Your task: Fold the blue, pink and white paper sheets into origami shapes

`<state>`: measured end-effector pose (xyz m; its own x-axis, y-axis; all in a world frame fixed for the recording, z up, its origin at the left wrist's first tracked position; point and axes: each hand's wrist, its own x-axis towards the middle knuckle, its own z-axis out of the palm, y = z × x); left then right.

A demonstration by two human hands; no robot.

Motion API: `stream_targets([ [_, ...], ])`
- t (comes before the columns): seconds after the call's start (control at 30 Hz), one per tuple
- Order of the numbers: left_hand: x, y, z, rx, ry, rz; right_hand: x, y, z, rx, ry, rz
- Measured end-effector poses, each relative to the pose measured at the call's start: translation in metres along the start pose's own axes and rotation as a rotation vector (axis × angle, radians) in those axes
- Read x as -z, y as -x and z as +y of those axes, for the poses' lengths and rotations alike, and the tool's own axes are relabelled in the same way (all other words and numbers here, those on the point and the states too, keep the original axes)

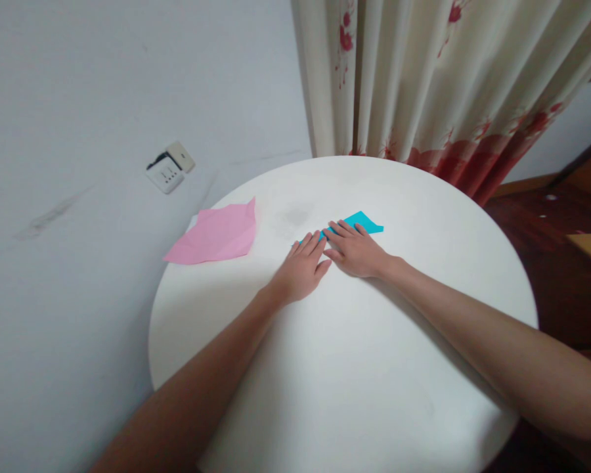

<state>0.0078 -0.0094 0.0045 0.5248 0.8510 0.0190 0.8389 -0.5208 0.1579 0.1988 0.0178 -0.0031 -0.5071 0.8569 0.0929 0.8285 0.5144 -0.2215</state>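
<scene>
Blue paper sheet [362,222], bright turquoise, thin and matte, lying flat on the round white surface [374,368], slightly beyond its centre. Mostly covered by both hands: left hand [303,266] laid palm-down over the near left portion, right hand [357,249] palm-down beside it, fingertips of the two almost meeting. Visible part: an angular flap with straight edges and a pointed corner projecting to the right past the right-hand fingers, plus a thin sliver showing at the left fingertips. Fold state under the hands not discernible.
</scene>
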Motion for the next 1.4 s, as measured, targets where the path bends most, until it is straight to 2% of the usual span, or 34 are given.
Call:
stream_targets([
  [1.4,-0.0007,-0.0004,-0.0001,0.032,-0.024,-0.019,0.0006,-0.0003,-0.0005,-0.001,-0.011,0.002],
])
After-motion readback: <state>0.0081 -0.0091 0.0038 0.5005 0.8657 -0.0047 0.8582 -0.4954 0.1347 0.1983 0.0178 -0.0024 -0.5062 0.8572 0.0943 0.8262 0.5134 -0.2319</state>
